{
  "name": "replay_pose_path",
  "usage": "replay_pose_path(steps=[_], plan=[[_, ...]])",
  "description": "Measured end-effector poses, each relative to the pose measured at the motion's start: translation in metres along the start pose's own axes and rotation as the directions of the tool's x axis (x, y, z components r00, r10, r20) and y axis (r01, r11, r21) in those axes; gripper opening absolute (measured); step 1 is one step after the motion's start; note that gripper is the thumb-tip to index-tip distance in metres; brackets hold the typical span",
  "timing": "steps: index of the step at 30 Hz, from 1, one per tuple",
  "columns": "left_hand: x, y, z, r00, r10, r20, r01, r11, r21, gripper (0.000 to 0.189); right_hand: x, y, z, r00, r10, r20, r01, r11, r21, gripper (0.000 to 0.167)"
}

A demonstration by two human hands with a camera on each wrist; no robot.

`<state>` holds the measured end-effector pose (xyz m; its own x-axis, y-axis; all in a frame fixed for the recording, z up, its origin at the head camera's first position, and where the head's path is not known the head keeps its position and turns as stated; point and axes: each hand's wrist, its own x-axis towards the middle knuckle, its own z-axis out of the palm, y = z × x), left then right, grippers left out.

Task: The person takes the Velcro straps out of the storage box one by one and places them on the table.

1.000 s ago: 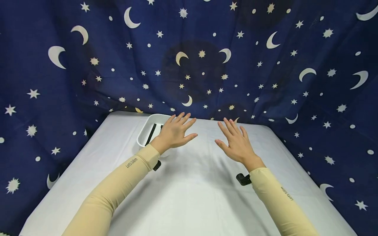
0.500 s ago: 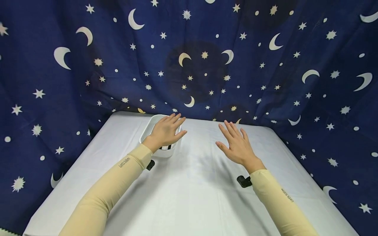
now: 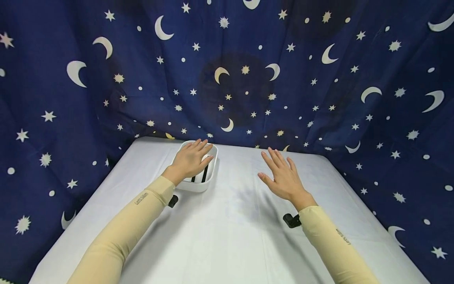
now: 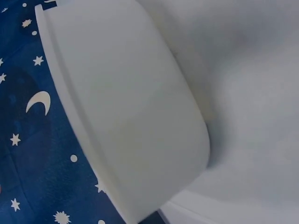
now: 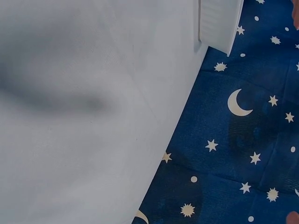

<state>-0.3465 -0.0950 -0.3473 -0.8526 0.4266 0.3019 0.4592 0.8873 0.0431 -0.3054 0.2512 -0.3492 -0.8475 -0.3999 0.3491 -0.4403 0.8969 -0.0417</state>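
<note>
White tub (image 3: 193, 187), just one, sits toward the far left of the white table (image 3: 230, 244) in the head view, long axis running away from the person, two black strips (image 3: 205, 173) showing inside. Left hand (image 3: 189, 161) extends over it, fingers straight; right hand (image 3: 282, 179), fingers outstretched, well apart. Starry blue curtain (image 3: 244, 90) behind! Left wrist view: tub slanting upper left to lower right. Right wrist view: tub's corner up top.

Overlapping the white tray (image 3: 193, 187), the left hand (image 3: 188, 161) hides part of the black strips (image 3: 205, 173) inside, and on the tray's near side the head view's edge cuts off both sleeves (image 3: 120, 232).
</note>
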Motion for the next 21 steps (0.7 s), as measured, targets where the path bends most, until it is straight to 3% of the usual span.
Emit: replay_pose_path(steps=[21], plan=[[-0.018,-0.040,0.018,0.997,-0.078,-0.019,0.076,0.993,-0.093,0.059,0.003,-0.008,0.008,1.000,-0.007,-0.008,0.007,1.000,0.016,0.075]])
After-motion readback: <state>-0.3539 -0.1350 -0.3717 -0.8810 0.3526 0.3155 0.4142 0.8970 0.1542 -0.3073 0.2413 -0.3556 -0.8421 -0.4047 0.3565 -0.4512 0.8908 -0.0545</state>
